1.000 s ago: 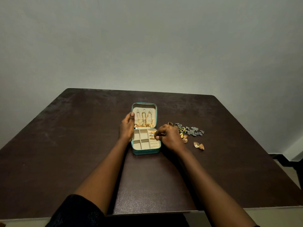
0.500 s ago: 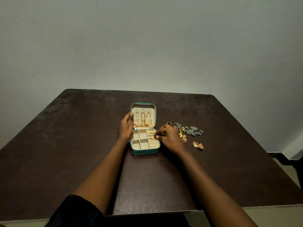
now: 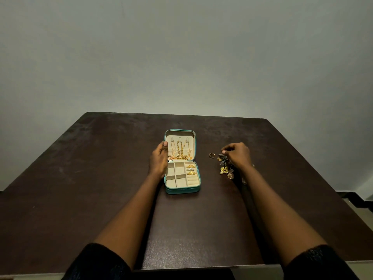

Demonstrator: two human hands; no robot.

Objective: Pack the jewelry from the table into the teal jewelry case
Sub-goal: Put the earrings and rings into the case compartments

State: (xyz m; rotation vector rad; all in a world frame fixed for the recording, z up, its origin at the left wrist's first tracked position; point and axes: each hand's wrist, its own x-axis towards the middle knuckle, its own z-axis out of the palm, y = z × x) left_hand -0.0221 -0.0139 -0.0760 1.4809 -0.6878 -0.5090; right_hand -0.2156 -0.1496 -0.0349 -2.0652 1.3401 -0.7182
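In the head view, the left hand (image 3: 159,162) is gripping the lid edge of the open teal jewelry case (image 3: 182,190) mid-table, while the right hand (image 3: 238,155) is curling its fingertips over the light, tangle-prone loose jewelry (image 3: 225,168) to the right, perhaps pinching one small piece.

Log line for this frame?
left hand: holds open teal jewelry case at left edge | right hand: over loose jewelry pile, grasp unclear | in case: gold rings, gold chains | on dark table: lone gold ring
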